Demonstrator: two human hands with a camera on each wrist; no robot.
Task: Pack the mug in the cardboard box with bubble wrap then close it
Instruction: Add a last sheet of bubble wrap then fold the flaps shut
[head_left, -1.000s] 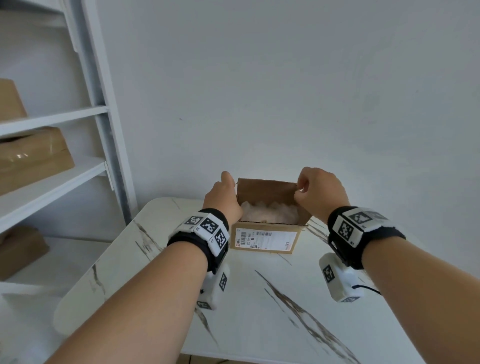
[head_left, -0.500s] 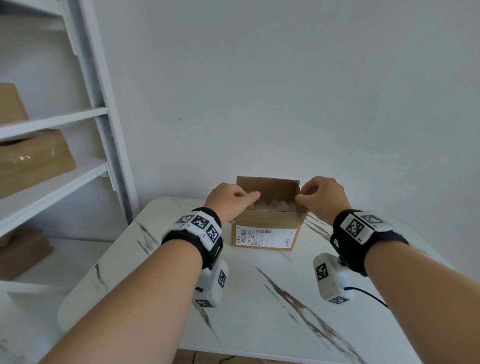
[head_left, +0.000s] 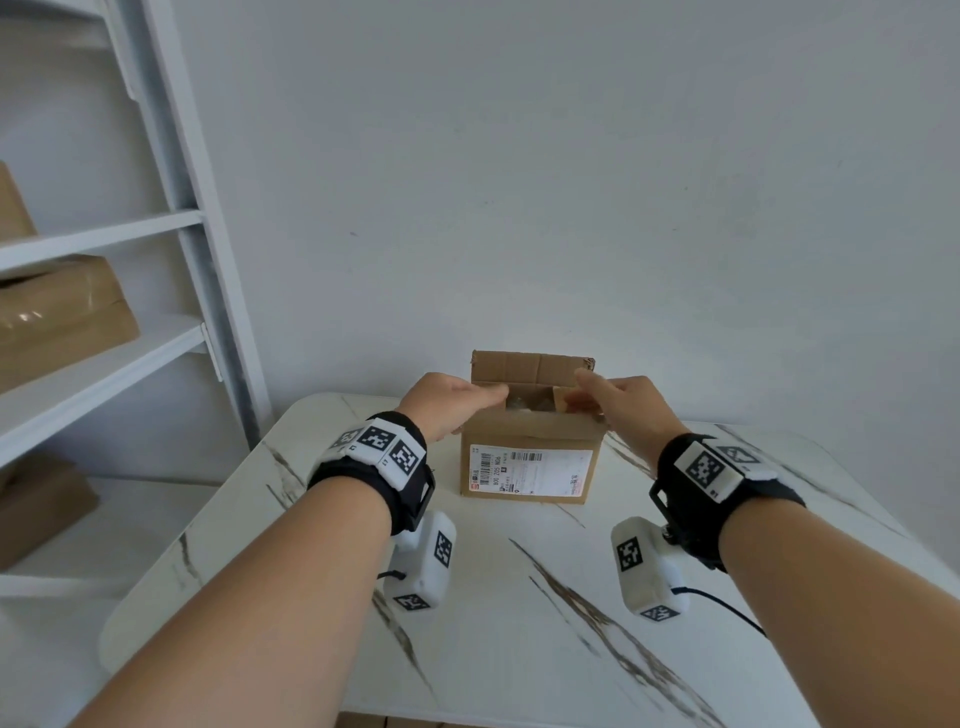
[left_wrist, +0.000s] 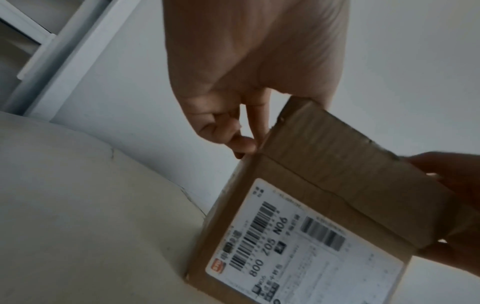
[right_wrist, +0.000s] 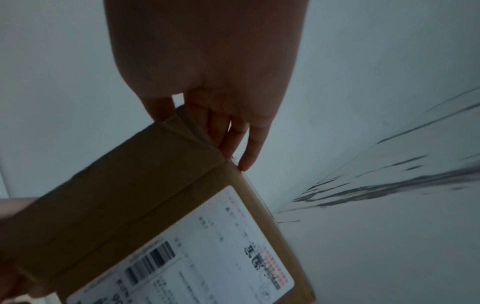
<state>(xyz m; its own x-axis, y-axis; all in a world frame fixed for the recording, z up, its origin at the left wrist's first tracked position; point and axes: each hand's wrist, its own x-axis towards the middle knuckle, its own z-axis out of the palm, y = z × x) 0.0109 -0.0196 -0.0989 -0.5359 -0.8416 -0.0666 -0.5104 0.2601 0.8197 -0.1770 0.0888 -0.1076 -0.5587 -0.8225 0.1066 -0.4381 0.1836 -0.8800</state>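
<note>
The cardboard box (head_left: 530, 431) with a white shipping label stands at the far middle of the marble table (head_left: 519, 597). Its back flap (head_left: 530, 366) is upright. My left hand (head_left: 457, 400) lies over the left side flap with fingers stretched inward. My right hand (head_left: 608, 397) presses the right side flap the same way. A strip of bubble wrap (head_left: 524, 404) shows in the gap between them; the mug is hidden. In the left wrist view my left hand (left_wrist: 246, 82) touches the box (left_wrist: 337, 174) at its top corner. In the right wrist view my right hand (right_wrist: 207, 72) has straight fingers down the corner of the box (right_wrist: 130, 185).
A white shelf unit (head_left: 104, 353) stands at the left, with brown taped parcels (head_left: 57, 312) on it. A plain white wall rises right behind the box. The table's rounded edge runs close on the left and front.
Both hands moved inward and down, folding the side flaps from upright over the bubble wrap. The opening has shrunk to a narrow gap.
</note>
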